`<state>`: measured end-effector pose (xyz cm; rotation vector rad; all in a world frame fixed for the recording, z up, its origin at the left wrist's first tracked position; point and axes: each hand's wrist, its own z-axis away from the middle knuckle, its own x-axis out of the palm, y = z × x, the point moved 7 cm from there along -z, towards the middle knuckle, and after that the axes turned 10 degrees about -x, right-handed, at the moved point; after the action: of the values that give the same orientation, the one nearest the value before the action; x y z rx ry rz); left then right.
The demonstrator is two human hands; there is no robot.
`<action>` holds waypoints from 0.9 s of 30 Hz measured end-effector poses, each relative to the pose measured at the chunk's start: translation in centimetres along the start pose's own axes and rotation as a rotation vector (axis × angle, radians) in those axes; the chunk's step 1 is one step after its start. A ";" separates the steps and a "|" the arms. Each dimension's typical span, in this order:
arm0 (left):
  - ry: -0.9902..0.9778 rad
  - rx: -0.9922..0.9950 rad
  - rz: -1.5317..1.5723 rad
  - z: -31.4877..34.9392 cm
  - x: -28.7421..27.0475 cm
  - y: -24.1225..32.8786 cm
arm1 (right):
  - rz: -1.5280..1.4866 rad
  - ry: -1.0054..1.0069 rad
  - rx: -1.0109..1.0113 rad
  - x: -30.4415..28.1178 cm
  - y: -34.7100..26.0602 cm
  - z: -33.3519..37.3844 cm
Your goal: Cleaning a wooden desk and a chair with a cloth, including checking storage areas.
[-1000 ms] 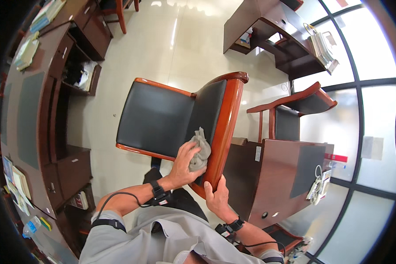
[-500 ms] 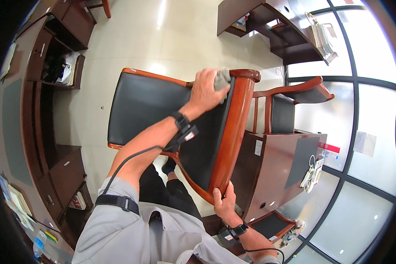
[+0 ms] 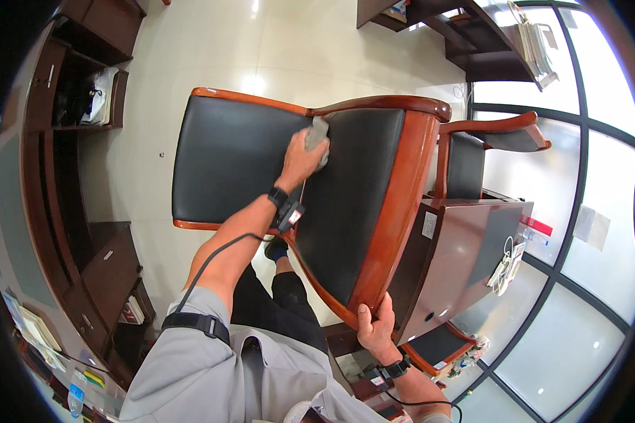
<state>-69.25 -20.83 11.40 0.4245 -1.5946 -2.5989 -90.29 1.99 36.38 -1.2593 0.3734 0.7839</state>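
Observation:
A wooden chair with a glossy red-brown frame and black padding lies across the middle of my view. Its black seat (image 3: 236, 155) is to the left and its black backrest (image 3: 353, 197) to the right. My left hand (image 3: 302, 161) is closed on a grey cloth (image 3: 319, 132), pressed where the backrest meets the seat, near the far side. At the near end of the wooden top rail (image 3: 402, 218), my right hand (image 3: 378, 326) grips the corner, thumb on top and fingers partly hidden beneath.
Behind the backrest stands a dark desk (image 3: 466, 254), with another black-padded chair (image 3: 466, 166) beyond it. A dark cabinet (image 3: 46, 204) runs along the left, and a second desk (image 3: 487, 60) stands at far right. Black-framed glass panels (image 3: 543, 169) line the right side.
My left hand has moved the cloth left, from beside the top rail to the joint of seat and backrest. More of the backrest shows, and the rail sits farther right with my right hand on it.

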 end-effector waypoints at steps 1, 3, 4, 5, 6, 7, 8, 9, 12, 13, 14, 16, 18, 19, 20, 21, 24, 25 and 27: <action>-0.045 -0.057 -0.019 1.5 0.3 -2.1 | -0.002 0.019 -0.014 -0.1 -0.1 -0.1; -0.091 -0.166 -0.083 5.3 0.0 -6.9 | -0.013 0.023 -0.038 0.1 -0.2 -0.1; -0.154 -0.228 -0.078 7.4 0.1 -9.2 | -0.008 0.037 -0.036 0.1 0.0 0.0; -0.187 -0.268 -0.101 9.8 0.1 -11.0 | -0.006 0.050 -0.036 0.0 0.2 0.2; -0.254 -0.335 -0.066 12.2 -0.1 -11.2 | -0.003 0.051 -0.034 -0.1 0.4 0.3; -0.283 -0.376 -0.091 14.3 -0.5 -12.0 | -0.010 0.060 -0.027 -0.2 0.4 0.3; -0.297 -0.400 -0.119 16.3 -0.8 -14.6 | -0.024 0.061 -0.028 0.0 0.4 0.3; -0.291 -0.373 -0.151 18.2 -1.1 -14.1 | -0.023 0.060 -0.028 -0.1 0.5 0.4; -0.389 -0.378 -0.040 21.4 -2.8 -10.2 | -0.011 0.079 -0.032 -0.2 1.0 0.6; -0.386 -0.373 -0.038 21.4 -2.6 -10.2 | -0.007 0.087 -0.031 -0.1 1.4 0.8; -0.396 -0.344 -0.079 21.2 -2.2 -10.5 | -0.001 0.098 -0.029 -0.2 1.6 0.9; -0.398 -0.315 -0.117 20.3 -1.4 -11.0 | 0.003 0.070 -0.026 -0.1 0.9 0.6; -0.258 -0.174 -0.164 16.2 -0.9 -10.2 | 0.019 0.052 -0.014 -0.1 0.5 0.5; -0.266 -0.203 -0.115 14.0 -0.3 -9.0 | 0.025 0.067 -0.015 -0.1 0.4 0.6; -0.271 -0.241 -0.104 11.6 0.2 -7.4 | -0.007 0.083 -0.005 -0.5 1.0 0.6; -0.197 -0.207 -0.104 9.1 0.1 -7.3 | -0.017 0.071 -0.007 -0.4 0.1 0.2; -0.106 -0.130 -0.030 1.9 0.6 -5.7 | -0.016 0.054 -0.028 -0.2 -0.7 -0.3; -0.064 -0.089 -0.027 0.4 0.5 -3.3 | 0.008 0.038 -0.026 -0.3 -0.1 0.0; -0.038 -0.040 -0.031 -1.4 0.0 2.2 | -0.006 0.081 -0.035 -0.4 0.4 0.3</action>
<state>-69.12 -23.09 12.75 0.4028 -1.5565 -2.6719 -90.87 2.15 36.44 -1.3270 0.4225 0.7388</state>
